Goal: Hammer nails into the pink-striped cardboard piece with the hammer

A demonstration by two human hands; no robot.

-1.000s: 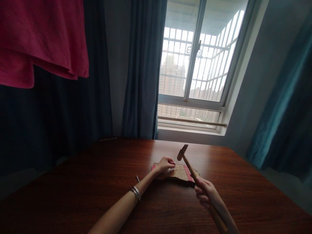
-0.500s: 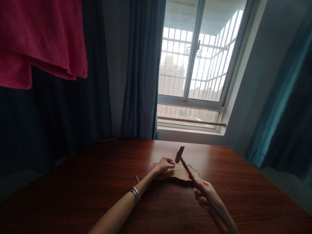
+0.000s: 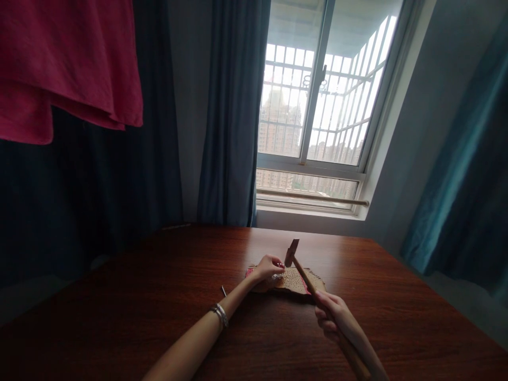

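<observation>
My right hand is wrapped round the wooden handle of a hammer. The hammer's head is raised just right of my left fingertips, above a piece of cardboard full of small holes, with pink edges. My left hand reaches over the cardboard's left part with its fingers pinched together. Something small and shiny shows at those fingertips, too small to name. Silvery bits lie on the cardboard under the hand. A short thin dark rod lies on the table left of my left forearm.
The brown wooden table spreads out on all sides of the cardboard. Behind it are a window with a rail and blue curtains. A pink cloth hangs at the upper left.
The hammer head sits very slightly further left. Both hands keep almost the same place and grip.
</observation>
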